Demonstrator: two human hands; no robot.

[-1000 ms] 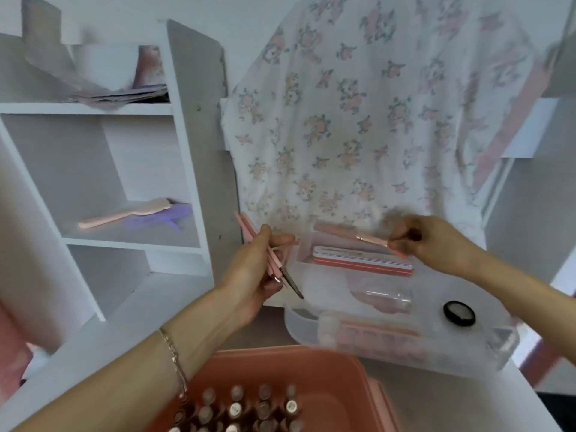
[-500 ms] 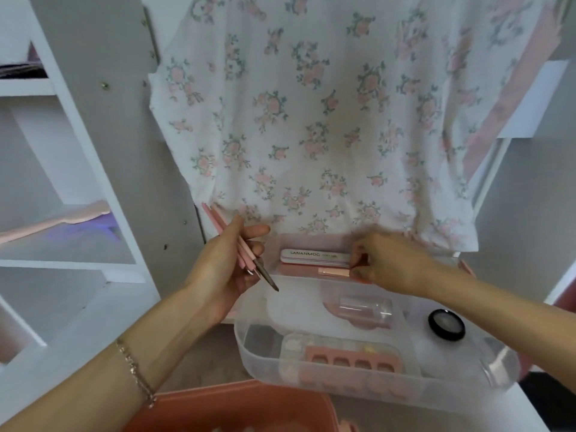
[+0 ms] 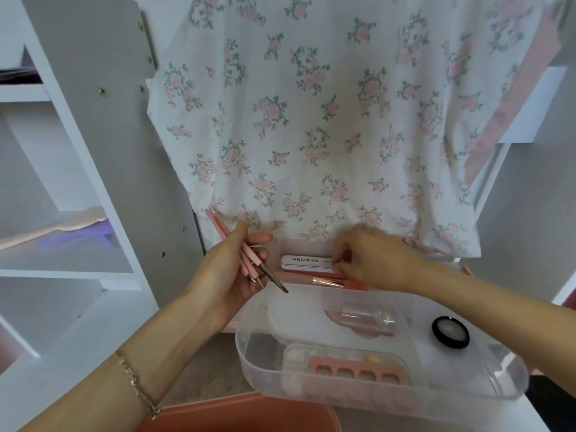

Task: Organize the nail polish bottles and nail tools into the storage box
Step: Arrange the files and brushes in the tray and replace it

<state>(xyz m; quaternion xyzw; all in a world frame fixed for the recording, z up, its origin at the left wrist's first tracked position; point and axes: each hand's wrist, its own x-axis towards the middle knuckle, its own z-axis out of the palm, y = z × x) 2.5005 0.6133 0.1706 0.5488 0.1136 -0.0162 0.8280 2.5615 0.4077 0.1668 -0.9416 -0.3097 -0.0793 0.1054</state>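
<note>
Left hand: your left hand (image 3: 230,272) grasps a bundle of pink-handled nail tools (image 3: 246,254) between thumb and fingers, metal tips pointing down and to your right, pink ends up toward the floral cloth (image 3: 311,120).
Right hand: your right hand (image 3: 371,260) has its fingers curled down at the near end of a white nail file (image 3: 305,260) marked SANANMOG; motion blur hides whether it pinches anything, so I cannot tell its grasp.
Loose tool: a pink tool with a rose-gold collar (image 3: 330,281) lies just below your right fingers, in front of the file.
Storage box: the clear storage tray (image 3: 467,397) sits under and in front of your right forearm, holding a pink toe separator (image 3: 358,371), a clear small bottle (image 3: 367,316) and a black round jar (image 3: 450,332).
Pink bin: a pink tub (image 3: 243,416) lies below your left forearm.
</note>
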